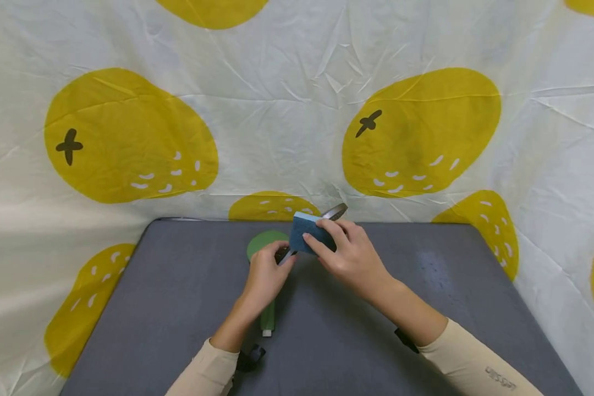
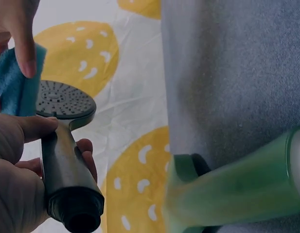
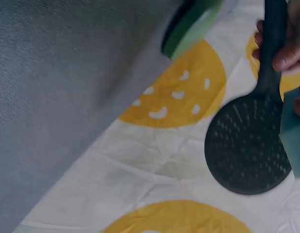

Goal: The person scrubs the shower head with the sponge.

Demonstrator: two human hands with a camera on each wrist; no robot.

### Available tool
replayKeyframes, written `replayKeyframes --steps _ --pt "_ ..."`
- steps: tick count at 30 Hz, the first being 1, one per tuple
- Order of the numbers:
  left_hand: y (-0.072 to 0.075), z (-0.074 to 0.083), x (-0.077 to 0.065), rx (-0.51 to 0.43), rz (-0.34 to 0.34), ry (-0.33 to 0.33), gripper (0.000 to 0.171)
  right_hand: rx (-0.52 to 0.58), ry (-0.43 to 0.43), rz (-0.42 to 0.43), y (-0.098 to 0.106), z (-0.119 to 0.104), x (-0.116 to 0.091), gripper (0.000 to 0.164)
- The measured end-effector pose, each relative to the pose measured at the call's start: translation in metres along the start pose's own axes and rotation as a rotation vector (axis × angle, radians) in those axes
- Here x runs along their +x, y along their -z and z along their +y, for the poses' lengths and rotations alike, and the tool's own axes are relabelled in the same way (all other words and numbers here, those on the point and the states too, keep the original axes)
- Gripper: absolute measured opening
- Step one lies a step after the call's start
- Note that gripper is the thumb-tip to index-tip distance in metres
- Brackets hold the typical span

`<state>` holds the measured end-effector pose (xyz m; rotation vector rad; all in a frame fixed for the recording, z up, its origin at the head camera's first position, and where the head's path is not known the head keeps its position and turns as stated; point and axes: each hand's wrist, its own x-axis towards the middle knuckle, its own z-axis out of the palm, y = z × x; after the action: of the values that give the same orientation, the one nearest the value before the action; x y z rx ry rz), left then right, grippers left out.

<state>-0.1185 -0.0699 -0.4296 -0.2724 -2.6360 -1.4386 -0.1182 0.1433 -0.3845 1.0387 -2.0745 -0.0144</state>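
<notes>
My left hand (image 1: 267, 278) grips the handle of a shower head (image 2: 67, 160), its thumb laid along the neck. Dark and round, the spray face (image 3: 247, 145) is dotted with nozzles and points away from the handle's open threaded end. With fingers and thumb, my right hand (image 1: 353, 258) pinches a blue sponge (image 1: 304, 234) at the shower head's side. The sponge overlaps the rim in the right wrist view; whether it touches there I cannot tell. Both things are held above the table. In the head view the sponge hides much of the shower head.
Beneath my left hand, a green object with a round head (image 1: 264, 242) and a white-tipped handle (image 2: 237, 189) lies on the grey table (image 1: 178, 308). A white cloth with yellow fruit shapes (image 1: 277, 137) hangs behind the table's far edge and along its sides.
</notes>
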Motion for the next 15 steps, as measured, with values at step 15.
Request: replayKeyframes --steps 15 --pt "-0.002 -0.001 0.000 -0.097 0.026 -0.021 0.025 0.136 -0.133 -0.017 0.018 0.019 -0.002 0.061"
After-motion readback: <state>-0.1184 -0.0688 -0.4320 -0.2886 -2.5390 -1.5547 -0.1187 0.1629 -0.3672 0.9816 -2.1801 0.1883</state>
